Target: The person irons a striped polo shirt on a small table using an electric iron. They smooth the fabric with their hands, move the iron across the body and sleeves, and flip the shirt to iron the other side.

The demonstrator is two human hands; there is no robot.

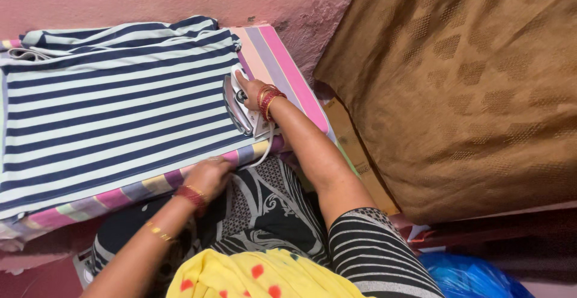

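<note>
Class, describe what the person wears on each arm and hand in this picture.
The left hand has a red bangle stack at the wrist and a thin gold bracelet up the forearm. The right hand wears red and gold bangles, with a black-and-white striped short sleeve at the upper arm.
</note>
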